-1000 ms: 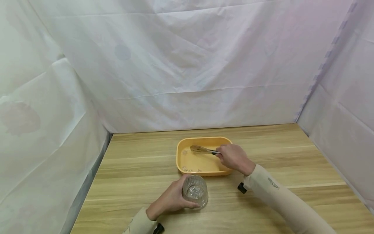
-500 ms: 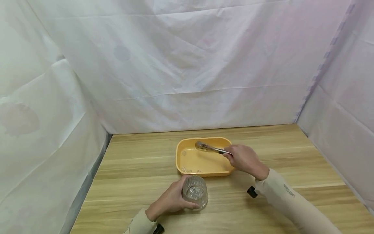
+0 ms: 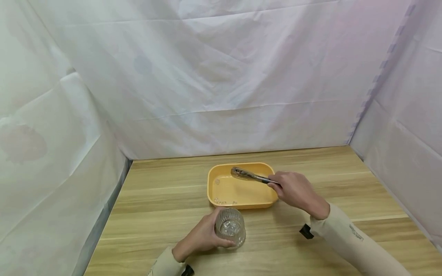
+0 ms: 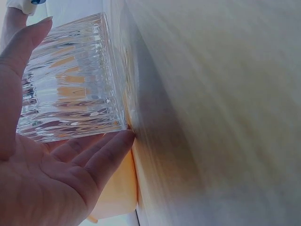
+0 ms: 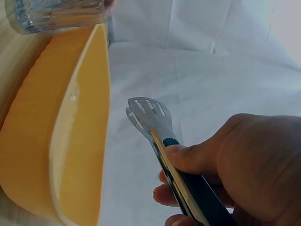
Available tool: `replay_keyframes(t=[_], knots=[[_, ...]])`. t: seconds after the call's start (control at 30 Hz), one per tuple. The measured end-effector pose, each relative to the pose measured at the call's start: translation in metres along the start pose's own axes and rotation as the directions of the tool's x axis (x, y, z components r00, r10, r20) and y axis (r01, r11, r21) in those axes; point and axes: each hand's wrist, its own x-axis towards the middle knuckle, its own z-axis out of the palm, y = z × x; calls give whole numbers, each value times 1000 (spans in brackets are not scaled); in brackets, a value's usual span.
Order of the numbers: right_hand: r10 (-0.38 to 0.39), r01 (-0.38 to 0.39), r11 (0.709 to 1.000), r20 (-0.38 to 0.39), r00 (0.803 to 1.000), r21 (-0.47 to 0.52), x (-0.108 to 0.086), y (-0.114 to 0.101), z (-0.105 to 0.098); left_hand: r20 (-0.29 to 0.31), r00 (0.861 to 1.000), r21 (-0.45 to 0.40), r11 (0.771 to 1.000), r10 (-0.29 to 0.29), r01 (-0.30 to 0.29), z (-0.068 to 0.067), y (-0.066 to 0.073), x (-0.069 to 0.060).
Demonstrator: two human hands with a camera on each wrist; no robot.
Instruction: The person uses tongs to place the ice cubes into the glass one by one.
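My right hand (image 3: 297, 189) grips the black handles of metal kitchen tongs (image 3: 248, 174), thumb on top. In the right wrist view the slotted heads of the tongs (image 5: 149, 114) are up above the yellow tray's rim, close together; I see nothing held between them. The yellow tray (image 3: 243, 206) stands on the table, with a few small clear pieces (image 3: 221, 202) by its front left corner. In front of it my left hand (image 3: 205, 234) holds a ribbed clear glass (image 3: 230, 228) around its side, thumb and fingers on opposite sides. What the glass holds is hard to make out.
The wood-grain table (image 3: 155, 214) extends around the tray. White cloth (image 3: 221, 76) hangs behind it and along both sides. A black piece (image 3: 306, 231) is strapped at my right wrist, close above the table.
My right hand has drawn back to the right and toward me, lifting the tongs out of the tray's middle. The left hand and the glass stay in place.
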Motion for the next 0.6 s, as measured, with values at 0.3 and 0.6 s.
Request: replay_keyframes(t=[0.3, 0.6], knots=[[-77, 78, 997, -78, 994, 1, -12, -13, -18, -3, 1000, -1, 1000, 5, -5, 1, 0, 0], [-181, 179, 983, -196, 964, -25, -23, -29, -31, -2, 1000, 13, 1000, -16, 16, 0, 2, 0]])
